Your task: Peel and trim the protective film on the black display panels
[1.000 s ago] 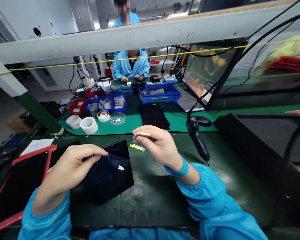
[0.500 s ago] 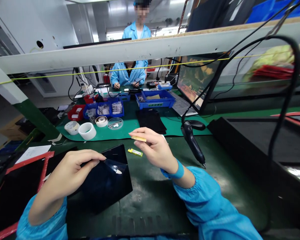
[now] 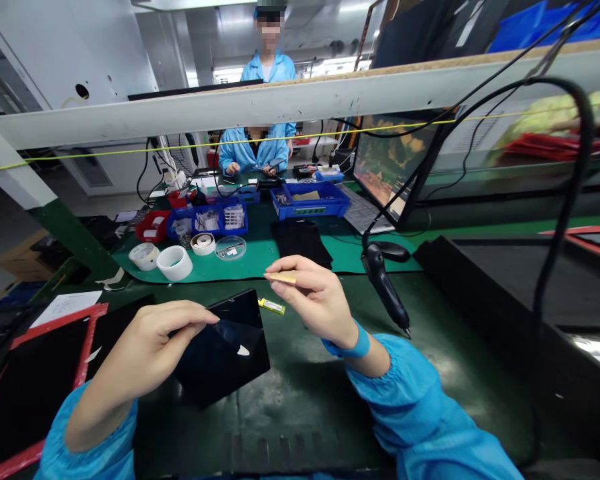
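My left hand (image 3: 155, 343) is closed in a pinch at the upper corner of a clear film (image 3: 233, 333), which lies over a dark glossy screen panel (image 3: 220, 373). A small white patch shows on it. How far the film is lifted I cannot tell. My right hand (image 3: 315, 297), raised over the bench, pinches a thin, flat yellow piece (image 3: 283, 279) between thumb and fingers. Behind the panel's right corner, a small yellow-green stick-shaped item (image 3: 272, 306) with a white label lies on the bench.
A black electric screwdriver (image 3: 387, 287) rests at right, its cable arching above. Tape rolls (image 3: 175, 263) and blue parts bins (image 3: 234, 217) stand at the back left. Red-edged panels (image 3: 40, 380) lie at left. A dark box (image 3: 520, 287) fills the right. Two people in blue work behind a rail.
The dark panel and my left hand have shifted slightly to the right. My right hand has moved a little to the right, still holding the yellow piece.
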A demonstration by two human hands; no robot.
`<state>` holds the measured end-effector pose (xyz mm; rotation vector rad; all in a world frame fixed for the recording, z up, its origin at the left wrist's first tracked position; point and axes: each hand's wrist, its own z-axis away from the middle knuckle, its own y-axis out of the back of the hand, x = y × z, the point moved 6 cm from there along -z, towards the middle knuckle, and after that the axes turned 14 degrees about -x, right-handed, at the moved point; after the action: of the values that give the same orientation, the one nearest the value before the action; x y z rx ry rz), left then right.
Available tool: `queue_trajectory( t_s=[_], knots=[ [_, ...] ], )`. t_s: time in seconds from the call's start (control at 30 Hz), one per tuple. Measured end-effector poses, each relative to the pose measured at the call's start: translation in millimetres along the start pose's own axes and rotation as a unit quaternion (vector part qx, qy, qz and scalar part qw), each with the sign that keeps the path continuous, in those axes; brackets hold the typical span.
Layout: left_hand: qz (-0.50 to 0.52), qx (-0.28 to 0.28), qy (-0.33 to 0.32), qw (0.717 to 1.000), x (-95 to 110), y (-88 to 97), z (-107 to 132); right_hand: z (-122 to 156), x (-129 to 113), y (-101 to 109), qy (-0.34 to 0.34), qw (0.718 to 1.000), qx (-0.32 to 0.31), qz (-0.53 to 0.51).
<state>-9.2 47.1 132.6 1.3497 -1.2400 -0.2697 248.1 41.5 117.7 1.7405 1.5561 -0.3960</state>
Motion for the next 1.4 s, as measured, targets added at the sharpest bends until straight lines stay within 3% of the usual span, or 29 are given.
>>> queue_trajectory(
  t_s=[0.37,0.6,0.83,1.2,1.4],
  knots=[
    [-0.025,0.021,-0.029,0.999,10,-5.6,-3,-1,9,4,-0.055,0.985,0.068,-0.146],
    [-0.034,0.020,-0.030,0.999,13,-5.6,-1,2,12,2,-0.093,0.982,0.056,-0.156],
    [-0.038,0.025,-0.031,0.998,16,-5.8,-2,-1,17,-2,-0.096,0.963,0.047,-0.247],
    [-0.043,0.025,-0.031,0.998,16,-4.6,-2,-2,17,-4,-0.116,0.982,-0.045,-0.140],
    [-0.043,0.023,-0.027,0.998,15,-5.4,-1,-4,15,-1,-0.125,0.982,-0.033,-0.140]
  ],
)
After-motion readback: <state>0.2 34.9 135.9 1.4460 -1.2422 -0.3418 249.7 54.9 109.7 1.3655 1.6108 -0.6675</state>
